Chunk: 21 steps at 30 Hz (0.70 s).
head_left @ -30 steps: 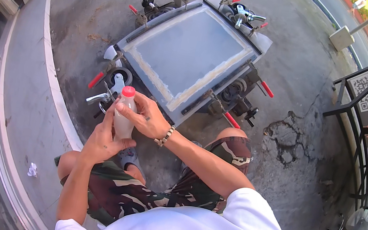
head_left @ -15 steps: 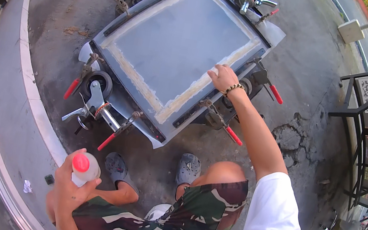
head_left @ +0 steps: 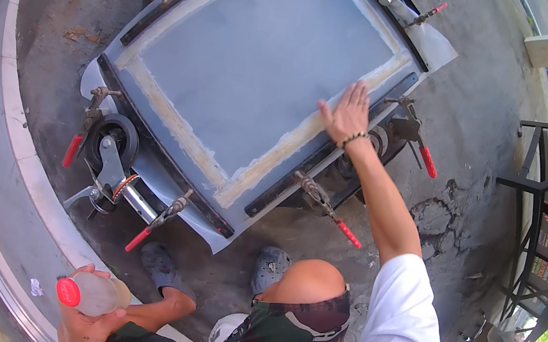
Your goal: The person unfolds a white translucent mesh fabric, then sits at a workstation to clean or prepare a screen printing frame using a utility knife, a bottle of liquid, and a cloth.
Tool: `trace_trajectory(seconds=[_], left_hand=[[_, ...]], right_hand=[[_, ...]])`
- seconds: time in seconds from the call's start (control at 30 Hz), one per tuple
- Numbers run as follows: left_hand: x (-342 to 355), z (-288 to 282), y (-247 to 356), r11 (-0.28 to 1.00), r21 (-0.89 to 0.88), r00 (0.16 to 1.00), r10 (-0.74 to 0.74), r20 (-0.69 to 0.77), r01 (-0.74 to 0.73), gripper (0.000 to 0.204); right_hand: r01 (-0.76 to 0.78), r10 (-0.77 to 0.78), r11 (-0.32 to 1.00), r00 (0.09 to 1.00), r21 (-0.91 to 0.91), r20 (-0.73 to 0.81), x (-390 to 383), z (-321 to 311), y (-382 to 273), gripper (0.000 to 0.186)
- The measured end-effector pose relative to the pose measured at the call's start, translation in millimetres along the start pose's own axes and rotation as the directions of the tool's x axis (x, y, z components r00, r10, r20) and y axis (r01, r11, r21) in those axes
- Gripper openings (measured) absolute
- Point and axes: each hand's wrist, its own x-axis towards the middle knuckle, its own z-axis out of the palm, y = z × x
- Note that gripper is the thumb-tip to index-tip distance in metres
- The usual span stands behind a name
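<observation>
A large grey panel [head_left: 257, 58] lies in front of me, with a pale tan, rough-edged band [head_left: 276, 157] running around it. Across the right part of that band my right hand [head_left: 349, 117] is laid flat, fingers stretched and thumb apart, holding nothing. Dark bars [head_left: 168, 145] line the panel's edges. Low at the left, my left hand [head_left: 86, 328] is wrapped around a translucent bottle [head_left: 98, 294] with a red cap [head_left: 68, 292]. The bottle is tilted, its cap toward the left.
Red-handled locking clamps [head_left: 317, 197] grip the panel's edges on several sides. Beneath its near left corner stands a caster wheel [head_left: 111, 144] with a metal bracket. A low kerb [head_left: 20, 155] curves along the left. At the right is a black framed stand [head_left: 542, 189]; cracked concrete [head_left: 438, 218] lies before it.
My right hand has gone from curled fingers to flat and stretched on the band. The bottle in my left hand has tipped left and moved lower. The whole view has shifted closer to the panel.
</observation>
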Motion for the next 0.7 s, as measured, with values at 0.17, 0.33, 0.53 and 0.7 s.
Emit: trace_trajectory(seconds=[0.17, 0.33, 0.53, 0.7], left_hand=[[2.8, -4.5, 1.6, 0.999, 0.032, 0.998, 0.014, -0.059, -0.012, 0.093], [20.2, -8.7, -2.2, 0.979, 0.129, 0.987, 0.149, 0.051, -0.155, 0.091], [8.5, -10.4, -6.8, 0.987, 0.123, 0.995, 0.104, -0.01, -0.102, 0.091], [-8.1, -19.1, -12.8, 0.978, 0.075, 0.971, 0.202, -0.13, -0.194, 0.088]], right_hand=[[-0.341, -0.483, 0.586, 0.582, 0.735, 0.654, -38.5, -147.5, -62.4, 0.063], [-0.114, 0.201, 0.939, 0.947, 0.323, -0.249, 68.2, -47.2, 45.0, 0.074], [-0.344, 0.322, 0.918, 0.937, 0.198, 0.137, 23.2, -24.4, -74.5, 0.092], [-0.364, -0.635, 0.543, 0.413, 0.757, 0.654, -24.7, -144.6, -102.9, 0.07]])
